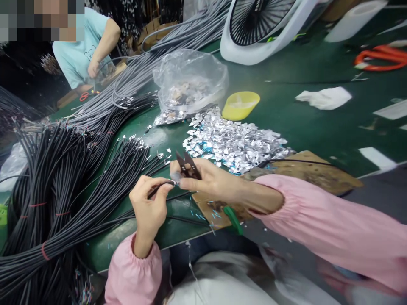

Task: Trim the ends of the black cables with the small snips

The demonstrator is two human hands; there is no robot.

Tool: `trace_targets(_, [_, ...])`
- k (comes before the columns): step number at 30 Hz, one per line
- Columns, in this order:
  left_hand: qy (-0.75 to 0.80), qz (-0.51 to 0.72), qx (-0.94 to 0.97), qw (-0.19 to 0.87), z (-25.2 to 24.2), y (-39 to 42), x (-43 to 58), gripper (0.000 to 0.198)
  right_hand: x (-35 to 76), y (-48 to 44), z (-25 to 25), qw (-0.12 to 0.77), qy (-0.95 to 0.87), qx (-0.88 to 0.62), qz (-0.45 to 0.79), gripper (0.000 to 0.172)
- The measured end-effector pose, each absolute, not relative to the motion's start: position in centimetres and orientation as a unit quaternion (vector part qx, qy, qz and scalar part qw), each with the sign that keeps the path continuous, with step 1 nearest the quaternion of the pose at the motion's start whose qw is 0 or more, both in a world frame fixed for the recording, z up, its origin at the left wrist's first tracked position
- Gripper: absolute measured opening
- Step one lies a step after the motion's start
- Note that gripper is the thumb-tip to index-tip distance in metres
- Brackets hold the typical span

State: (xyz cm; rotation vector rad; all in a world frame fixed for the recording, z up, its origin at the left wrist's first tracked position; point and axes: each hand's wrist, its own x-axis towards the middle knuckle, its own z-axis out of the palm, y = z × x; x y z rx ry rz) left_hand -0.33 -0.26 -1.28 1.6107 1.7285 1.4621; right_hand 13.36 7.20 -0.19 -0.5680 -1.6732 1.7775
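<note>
My left hand (149, 202) pinches a black cable (161, 187) between thumb and fingers, close to its stripped end. My right hand (211, 180) is closed around dark thread snips (188, 166), whose blades point up and away. Its thumb and forefinger, the forefinger with a greyish cover on its tip, meet at the shiny end of the cable. What exactly they grip there is too small to tell. Just beyond the right hand lies a heap of silver foil scraps (235, 140) mixed with blue bits. Beneath the right wrist is a worn wooden board (206, 207).
Bundles of black cables (79, 169) fill the left side, with grey cables (190, 34) behind. A plastic bag (193, 76) of scraps, a yellow cup (241, 106), a fan (254, 29) and orange-handled scissors (378, 58) stand or lie farther back. Another person (92, 46) works at far left.
</note>
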Motion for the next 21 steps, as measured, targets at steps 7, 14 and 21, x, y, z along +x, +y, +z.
trace_targets(7, [0.636,0.508,0.57,0.107,-1.4,-0.5,-0.2,0.011,13.0,7.3,-0.6,0.296,-0.632,-0.227,0.679,0.028])
trace_targets(14, [0.621,0.448,0.603,0.224,-0.4,-0.5,-0.6,0.029,13.6,7.3,-0.2,0.449,-0.815,-0.218,0.295,0.014])
trace_targets(21, [0.638,0.485,0.568,0.187,-0.6,-0.7,-0.6,0.027,14.2,8.1,0.3,0.509,-0.663,-0.379,0.396,0.024])
